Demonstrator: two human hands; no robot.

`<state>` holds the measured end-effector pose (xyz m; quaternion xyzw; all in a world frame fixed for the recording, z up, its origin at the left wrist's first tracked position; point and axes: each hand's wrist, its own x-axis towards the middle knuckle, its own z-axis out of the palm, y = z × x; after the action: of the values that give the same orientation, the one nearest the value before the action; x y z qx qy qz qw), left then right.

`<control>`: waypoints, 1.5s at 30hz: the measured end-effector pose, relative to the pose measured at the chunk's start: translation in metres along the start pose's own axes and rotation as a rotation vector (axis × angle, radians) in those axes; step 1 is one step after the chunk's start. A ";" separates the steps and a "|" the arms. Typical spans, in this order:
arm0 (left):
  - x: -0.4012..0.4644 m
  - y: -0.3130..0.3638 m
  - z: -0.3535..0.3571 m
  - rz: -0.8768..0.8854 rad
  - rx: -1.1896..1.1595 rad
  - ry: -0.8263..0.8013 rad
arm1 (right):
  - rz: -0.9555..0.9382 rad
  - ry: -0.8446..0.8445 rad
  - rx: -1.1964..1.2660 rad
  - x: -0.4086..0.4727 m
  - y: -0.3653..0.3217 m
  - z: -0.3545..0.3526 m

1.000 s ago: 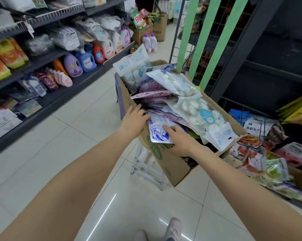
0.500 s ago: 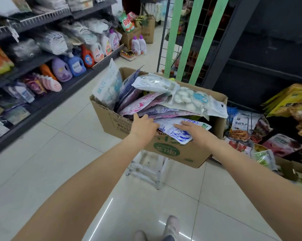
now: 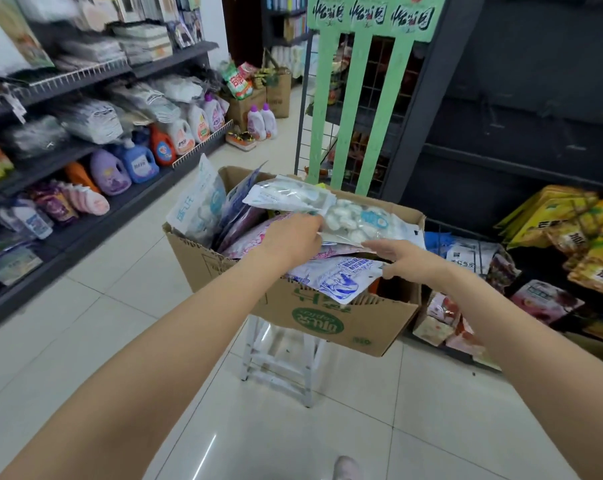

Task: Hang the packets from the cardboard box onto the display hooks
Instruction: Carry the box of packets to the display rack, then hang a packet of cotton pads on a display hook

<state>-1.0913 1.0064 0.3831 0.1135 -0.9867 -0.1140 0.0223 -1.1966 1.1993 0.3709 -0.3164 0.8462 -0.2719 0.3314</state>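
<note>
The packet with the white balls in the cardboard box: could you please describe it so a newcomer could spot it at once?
Find the cardboard box on the white stool in the aisle. The packet with white balls lies on top of the heap at the far right, between the left hand and the right hand. Unlike the pink and blue printed packets beneath, it is clear.

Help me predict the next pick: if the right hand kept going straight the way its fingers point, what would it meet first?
The right hand points left and slightly away, over the cardboard box. It would probably first meet the clear packet of white balls at its fingertips, though depth is uncertain.
</note>
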 end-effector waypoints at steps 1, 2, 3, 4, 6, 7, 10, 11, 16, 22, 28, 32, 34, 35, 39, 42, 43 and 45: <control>0.006 0.003 -0.002 -0.001 -0.019 0.028 | -0.002 0.088 0.041 0.003 0.002 -0.006; 0.013 0.005 -0.003 -0.002 -0.029 0.040 | -0.005 0.178 0.051 0.007 0.005 -0.012; 0.020 0.009 -0.003 -0.002 -0.033 0.037 | -0.005 0.253 0.029 0.014 0.008 -0.018; 0.028 0.013 -0.002 -0.003 -0.031 0.022 | 0.005 0.303 -0.027 0.021 0.013 -0.023; 0.049 0.022 0.001 -0.007 -0.007 -0.010 | 0.045 0.329 -0.190 0.034 0.025 -0.035; 0.058 0.025 0.003 -0.011 0.018 -0.023 | 0.069 0.308 -0.275 0.039 0.031 -0.039; 0.086 0.035 0.013 -0.041 0.166 -0.078 | 0.128 0.181 -0.524 0.052 0.054 -0.048; 0.093 0.039 0.019 -0.045 0.203 -0.110 | 0.134 0.144 -0.618 0.056 0.062 -0.050; 0.116 0.045 0.042 -0.046 0.197 -0.213 | 0.017 0.247 -0.858 0.065 0.079 -0.062; 0.115 0.051 0.042 -0.012 0.116 -0.208 | -0.217 0.435 -0.423 0.064 0.071 -0.088; 0.117 0.064 0.039 0.029 -0.034 -0.071 | -0.269 0.595 0.013 0.058 0.043 -0.111; 0.120 0.088 0.021 -0.013 -0.212 0.068 | -0.299 0.738 0.103 0.052 0.021 -0.126; 0.124 0.103 0.009 -0.018 -0.268 0.120 | -0.331 0.726 0.119 0.047 0.011 -0.130; 0.127 0.110 0.003 -0.009 -0.296 0.161 | -0.347 0.716 0.116 0.043 0.008 -0.131; 0.138 0.129 -0.020 0.016 -0.428 0.298 | -0.403 0.757 0.054 0.027 -0.001 -0.145; 0.145 0.140 -0.035 0.025 -0.520 0.314 | -0.282 0.766 -0.047 0.015 0.008 -0.170; 0.148 0.143 -0.039 0.038 -0.541 0.328 | -0.227 0.759 -0.037 0.011 0.016 -0.178; 0.153 0.152 -0.050 0.057 -0.590 0.342 | -0.179 0.750 0.019 0.000 0.032 -0.192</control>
<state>-1.2703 1.1040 0.4694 0.0920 -0.8960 -0.3732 0.2224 -1.3484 1.2686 0.4708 -0.2645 0.8751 -0.4047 -0.0234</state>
